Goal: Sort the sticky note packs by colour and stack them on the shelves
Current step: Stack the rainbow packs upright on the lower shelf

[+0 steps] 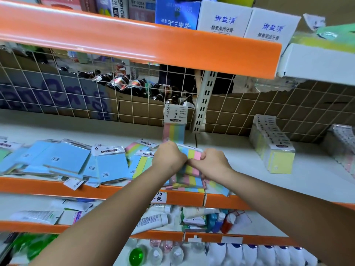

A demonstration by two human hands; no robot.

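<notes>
Both hands on the striped packs at the shelf's front edge.
Left hand [169,157] and right hand [212,164], fingers curled, grip multicolour sticky note packs [192,181] on the white shelf [240,162]; blue packs [67,158] lie left.

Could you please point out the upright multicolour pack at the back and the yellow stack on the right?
upright multicolour pack [174,131]: head view, coloured strips.
yellow stack [282,162]: head view, front yellow face.

Both hands cover much of the striped packs [192,177], so the count in that pile stays unclear. The far-right pack row [343,143] runs off the edge. Behind the mesh [57,89], bottle [123,83] labels blur.
</notes>
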